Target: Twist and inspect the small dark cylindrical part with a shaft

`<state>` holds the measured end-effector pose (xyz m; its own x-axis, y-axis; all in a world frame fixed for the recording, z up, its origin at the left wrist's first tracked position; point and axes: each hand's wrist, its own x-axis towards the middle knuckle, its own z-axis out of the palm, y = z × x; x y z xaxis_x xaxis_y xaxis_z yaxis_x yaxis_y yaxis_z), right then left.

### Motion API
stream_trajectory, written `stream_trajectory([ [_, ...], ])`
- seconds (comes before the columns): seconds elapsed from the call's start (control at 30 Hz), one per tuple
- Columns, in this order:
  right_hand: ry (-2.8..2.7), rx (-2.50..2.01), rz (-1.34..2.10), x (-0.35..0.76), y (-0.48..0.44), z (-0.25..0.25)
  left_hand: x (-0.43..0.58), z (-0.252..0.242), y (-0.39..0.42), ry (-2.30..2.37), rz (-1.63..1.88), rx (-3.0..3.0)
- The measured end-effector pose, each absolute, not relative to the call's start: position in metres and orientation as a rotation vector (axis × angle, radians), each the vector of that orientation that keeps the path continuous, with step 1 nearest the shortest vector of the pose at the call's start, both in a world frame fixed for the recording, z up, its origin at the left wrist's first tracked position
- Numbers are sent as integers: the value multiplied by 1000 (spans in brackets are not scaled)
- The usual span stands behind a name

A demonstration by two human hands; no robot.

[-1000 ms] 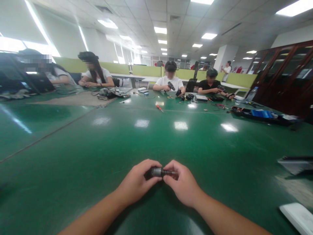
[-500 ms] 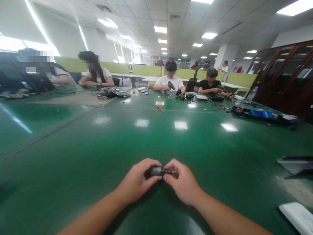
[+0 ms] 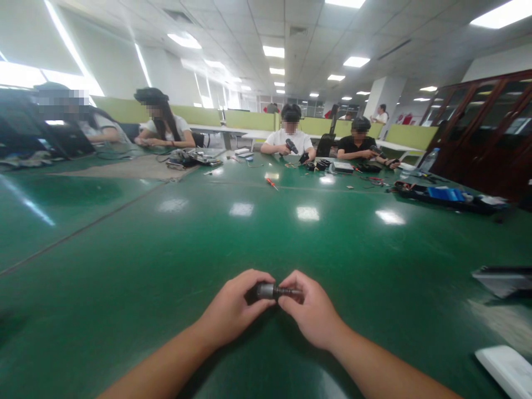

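A small dark metal part [image 3: 266, 291], a cylinder with a thinner ridged shaft on its right side, lies level between my hands just above the green table [image 3: 199, 238]. My left hand [image 3: 238, 302] is curled around the thick cylinder end, thumb below and fingers above. The thin shaft end is pinched in the fingers of my right hand [image 3: 310, 307], which hide its tip. My two hands nearly touch at the middle of the part.
A white object [image 3: 505, 368] and a dark-edged grey item [image 3: 505, 281] lie at the right. Farther off are a red screwdriver [image 3: 271, 183], a black tray with blue parts [image 3: 446, 195] and a heap of parts [image 3: 193, 158]. Several people sit across the table.
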<state>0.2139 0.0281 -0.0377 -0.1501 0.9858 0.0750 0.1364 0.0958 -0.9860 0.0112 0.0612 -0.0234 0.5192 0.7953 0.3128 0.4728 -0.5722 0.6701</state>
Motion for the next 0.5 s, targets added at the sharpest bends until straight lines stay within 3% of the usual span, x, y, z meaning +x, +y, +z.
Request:
stream_trajectory([
  [0.5,-1442,-1173,1206,214,29,-37,11,-23,60,1013,842,2245],
])
